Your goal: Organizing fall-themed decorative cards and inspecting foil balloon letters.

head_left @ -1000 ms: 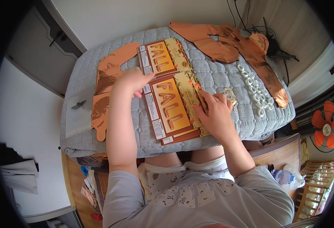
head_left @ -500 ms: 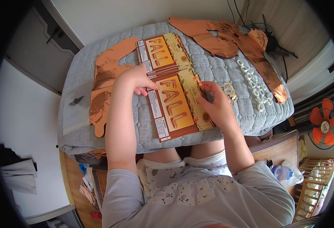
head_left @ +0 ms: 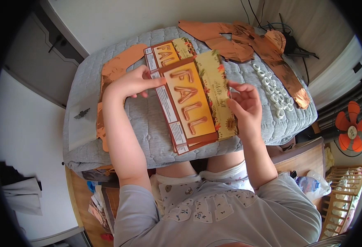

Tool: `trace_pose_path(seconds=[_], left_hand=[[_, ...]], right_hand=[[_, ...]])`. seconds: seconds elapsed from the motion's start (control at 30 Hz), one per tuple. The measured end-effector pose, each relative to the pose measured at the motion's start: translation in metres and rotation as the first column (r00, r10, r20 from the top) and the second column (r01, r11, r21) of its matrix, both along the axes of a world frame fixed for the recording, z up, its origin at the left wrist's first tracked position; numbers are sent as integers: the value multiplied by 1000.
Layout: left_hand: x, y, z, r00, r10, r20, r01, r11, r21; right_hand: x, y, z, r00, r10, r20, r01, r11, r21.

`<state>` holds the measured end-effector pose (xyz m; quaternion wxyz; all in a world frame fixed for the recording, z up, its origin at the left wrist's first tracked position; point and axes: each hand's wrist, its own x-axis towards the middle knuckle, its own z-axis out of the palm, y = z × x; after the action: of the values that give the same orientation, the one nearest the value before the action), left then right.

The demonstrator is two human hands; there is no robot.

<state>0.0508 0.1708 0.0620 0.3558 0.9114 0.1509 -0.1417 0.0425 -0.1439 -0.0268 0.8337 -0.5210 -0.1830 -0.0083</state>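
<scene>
Fingers of the left hand point(head_left: 131, 85) grip the left edge of a stack of autumn-themed cardboard packaging cards point(head_left: 192, 108), the thumb lying straight across the front and the others tucked below. On the opposite side, the right hand point(head_left: 249, 105) closes thumb and forefinger narrowly on the leaf-patterned edge, its remaining fingers curled. The cards slant upward between both hands over a grey quilted mattress point(head_left: 148, 142), their slightly fanned edges showing several layers. They partly hide a second stack of matching cards point(head_left: 163, 51), which lies on the mattress behind them.

Near the left forearm, a flat copper foil balloon point(head_left: 117, 66) lies beside a translucent plastic sleeve point(head_left: 81, 127). More copper foil point(head_left: 237, 46) spreads across the far right of the mattress, partly crumpled, with small white rolls point(head_left: 274, 96) clustered just beside it. Past that foil sits a black device with antennas point(head_left: 295, 50). A fan with orange blades point(head_left: 352, 132) stands right of the mattress, near a slatted wooden frame point(head_left: 342, 195).
</scene>
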Motion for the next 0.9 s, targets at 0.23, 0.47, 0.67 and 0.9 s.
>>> trace_pose_path(seconds=[0.23,0.47,0.67,0.9], left_hand=[[-3,-29,-9,795,-200,573,479,786,-390],[-4,-34,-9,831,-294,472,483,803,-349],[-3,-38,-3,840,-457,293,506,854,-120],[-8,-33,-8,796,-537,279,593,783,-184]], right_hand=[[4,3,-10,907,-170,385,126,983,136],[9,-5,-21,935,-82,346,97,995,-25],[5,-2,-8,971,56,231,-51,998,-30],[-2,6,-10,983,14,184,9,992,-125]])
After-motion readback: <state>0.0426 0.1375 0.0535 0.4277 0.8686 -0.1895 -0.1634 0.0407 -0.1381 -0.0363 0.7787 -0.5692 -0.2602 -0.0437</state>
